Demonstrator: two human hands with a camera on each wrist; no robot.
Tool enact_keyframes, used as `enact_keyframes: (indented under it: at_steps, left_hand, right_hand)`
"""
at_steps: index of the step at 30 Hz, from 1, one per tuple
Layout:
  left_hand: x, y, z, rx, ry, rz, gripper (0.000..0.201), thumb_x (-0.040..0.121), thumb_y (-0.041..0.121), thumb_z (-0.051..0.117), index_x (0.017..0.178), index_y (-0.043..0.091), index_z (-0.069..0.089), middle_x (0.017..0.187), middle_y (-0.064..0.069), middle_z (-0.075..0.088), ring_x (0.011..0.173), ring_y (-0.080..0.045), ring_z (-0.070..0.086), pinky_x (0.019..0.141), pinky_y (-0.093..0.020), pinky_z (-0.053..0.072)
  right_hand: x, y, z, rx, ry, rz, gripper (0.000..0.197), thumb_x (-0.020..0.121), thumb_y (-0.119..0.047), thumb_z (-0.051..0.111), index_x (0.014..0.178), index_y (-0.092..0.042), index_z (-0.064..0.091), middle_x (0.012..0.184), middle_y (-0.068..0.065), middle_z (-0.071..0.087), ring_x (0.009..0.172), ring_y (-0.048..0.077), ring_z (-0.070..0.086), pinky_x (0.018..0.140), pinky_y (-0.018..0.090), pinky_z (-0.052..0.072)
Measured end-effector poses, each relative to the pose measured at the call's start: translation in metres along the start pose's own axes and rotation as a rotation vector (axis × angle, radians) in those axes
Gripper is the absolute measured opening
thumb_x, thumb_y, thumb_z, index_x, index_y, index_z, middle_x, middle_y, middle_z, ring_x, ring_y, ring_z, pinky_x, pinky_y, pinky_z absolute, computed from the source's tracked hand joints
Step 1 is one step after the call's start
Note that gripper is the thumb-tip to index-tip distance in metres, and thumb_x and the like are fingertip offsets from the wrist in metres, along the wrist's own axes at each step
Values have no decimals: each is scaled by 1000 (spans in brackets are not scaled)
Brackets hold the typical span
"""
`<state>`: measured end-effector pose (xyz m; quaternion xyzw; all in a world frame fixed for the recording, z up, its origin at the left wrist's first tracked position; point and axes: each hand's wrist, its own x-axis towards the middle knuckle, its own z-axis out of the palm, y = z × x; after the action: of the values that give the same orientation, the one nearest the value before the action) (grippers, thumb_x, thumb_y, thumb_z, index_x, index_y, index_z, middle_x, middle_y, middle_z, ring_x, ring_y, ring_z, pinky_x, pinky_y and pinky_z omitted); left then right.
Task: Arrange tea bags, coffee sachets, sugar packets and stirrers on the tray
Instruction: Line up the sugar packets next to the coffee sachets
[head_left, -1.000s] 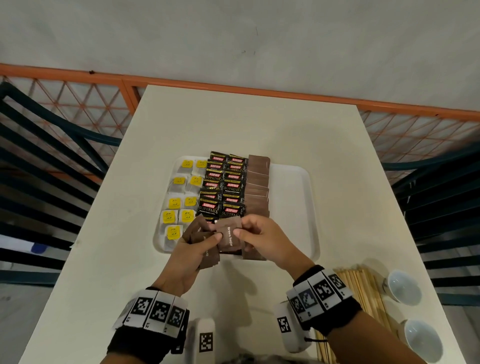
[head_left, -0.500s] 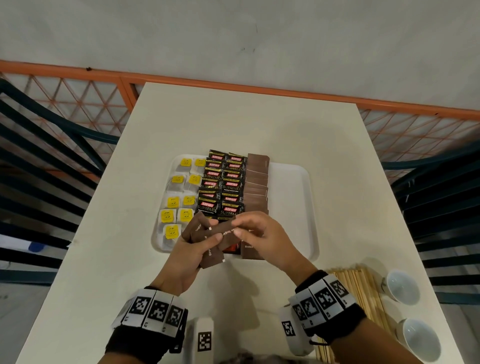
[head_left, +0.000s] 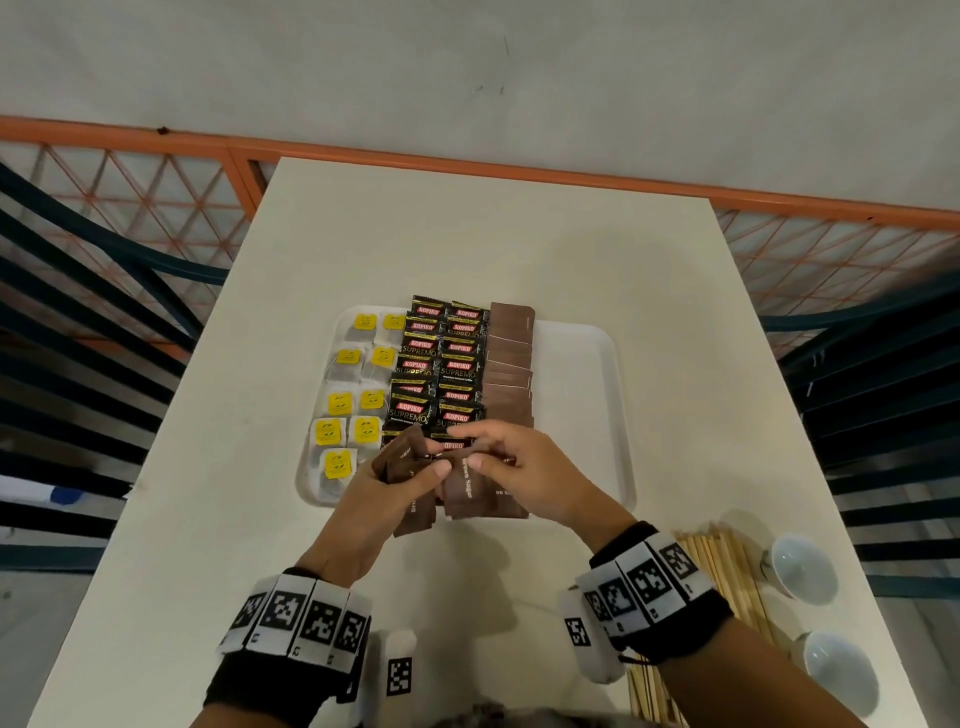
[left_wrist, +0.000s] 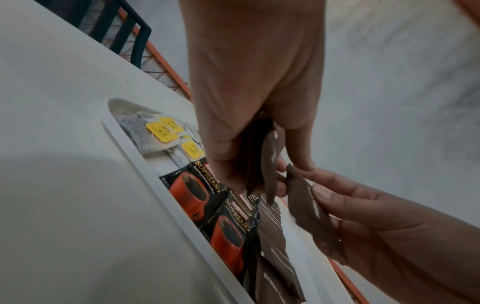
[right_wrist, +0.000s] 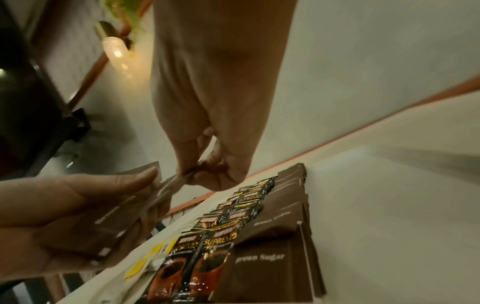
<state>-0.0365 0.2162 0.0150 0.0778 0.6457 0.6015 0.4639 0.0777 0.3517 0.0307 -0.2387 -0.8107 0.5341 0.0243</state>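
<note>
Done: tea bags (head_left: 358, 395) and coffee sachets (head_left: 439, 371) lie in columns on the tray (head_left: 582, 405).
Sugar: column unfinished; left hand (head_left: 387, 486) clutches spare sugar packets (head_left: 410, 470), right hand (head_left: 519, 467) pinches one, at tray's 6 o'clock.
Left: stirrers (head_left: 722, 577) on worktop (head_left: 467, 234), 4 o'clock.

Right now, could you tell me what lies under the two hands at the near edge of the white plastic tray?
Brown sugar packets lie on the white plastic tray below the left hand and right hand; both hands also hold such packets. How many are underneath is hidden.
</note>
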Motion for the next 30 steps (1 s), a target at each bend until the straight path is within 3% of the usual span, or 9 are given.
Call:
enact_keyframes:
  at_steps: [2,5,9,13,16,18,21,24,30]
  left_hand:
    - [1,1,0,17,-20,-12,21,78,8,71,92,24,68,78,4,75,75,-14,70,59,-31,55]
    - [1,1,4,3,-24,0,21,78,4,70,86,23,67,78,7,74,70,-9,70,56,-29,55]
    - [6,-1,5,-112,87,81,24,79,-3,66,80,20,61,77,5,73,72,-13,70,57,-30,58]
    - [11,0,8,-177,100,62,17,83,2,63,83,18,59,78,-2,70,71,-16,68,57,-32,57]
    - [13,1,4,-372,61,-8,12,91,4,52,86,14,57,70,-5,65,62,-14,67,54,-28,55]
    - [14,1,-4,-456,63,-54,9,93,6,49,90,13,54,76,-7,62,64,-15,66,58,-28,56]
    - [17,0,-17,-505,106,-90,13,94,5,44,93,13,54,83,-10,67,70,-19,70,66,-30,58]
    - [16,3,-22,-544,81,-94,21,91,-1,36,95,11,53,80,-13,72,75,-22,72,66,-34,58]
    - [15,3,-21,-501,17,-78,33,89,-7,34,109,12,53,84,-10,74,78,-22,72,64,-30,59]
  right_hand:
    - [3,-3,1,23,-38,5,43,89,-13,58,129,-25,49,93,-6,64,92,6,60,81,12,43]
    - [6,-3,3,69,43,22,47,86,-18,64,128,-23,44,83,-10,64,88,8,62,78,14,45]
    - [5,4,4,259,77,144,35,82,-19,68,113,-20,51,85,-9,65,82,6,62,78,19,50]
    - [12,12,1,486,117,205,15,86,-7,61,94,-19,59,95,3,65,90,20,64,77,35,57]
    - [21,18,-15,628,219,216,18,88,1,55,91,-15,61,93,3,64,86,19,63,71,34,57]
    - [26,26,-29,689,303,234,20,88,4,52,89,-13,62,89,5,64,80,20,63,67,31,57]
    - [31,39,-44,613,403,265,18,88,4,54,88,-13,61,82,7,63,69,19,58,58,25,51]
    - [37,45,-47,500,396,317,12,86,0,60,90,-11,59,80,6,63,67,16,58,53,17,51]
    - [46,58,-35,174,318,318,11,82,-10,66,89,-17,62,87,7,64,78,19,59,69,27,50]
